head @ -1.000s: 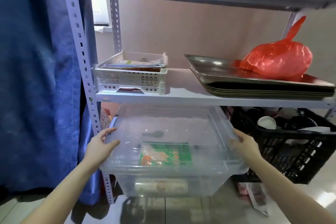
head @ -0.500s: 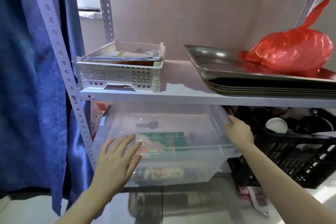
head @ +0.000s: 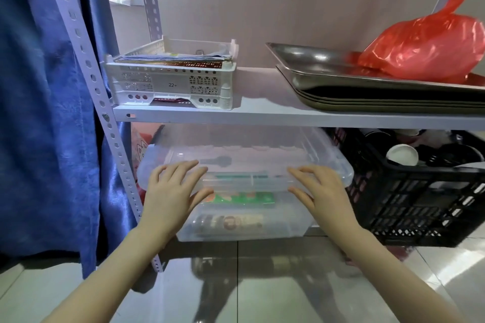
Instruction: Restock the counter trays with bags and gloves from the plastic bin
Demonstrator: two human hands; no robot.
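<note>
Clear plastic is slippery stuff, and the plastic bin (head: 288, 217) sits on the floor (head: 262, 283) tucked under the shelf (head: 262, 114), with its lid (head: 249, 157) on. A black crate (head: 420, 204) stands just beside it at 3 o'clock and the shelf post (head: 119, 152) is close at 9 o'clock. From where I stand, the worry is grip. The left hand (head: 170, 191) and right hand (head: 320, 191) lie flat on the lid's near edge, so a pull could slide the palms off or pop the lid loose instead of moving the bin. A crooked tug could jam a corner against the post or the crate. On the glossy tiles it might also skid out faster than meant, jostling the green packet (head: 244, 198) and the roll (head: 231, 223) inside. Both sets of fingers (head: 181, 168) are straight and slightly spread, resting on the lid and pointing toward 12 o'clock. The thumbs reach down over the front rim. Nothing is clasped in either hand.
</note>
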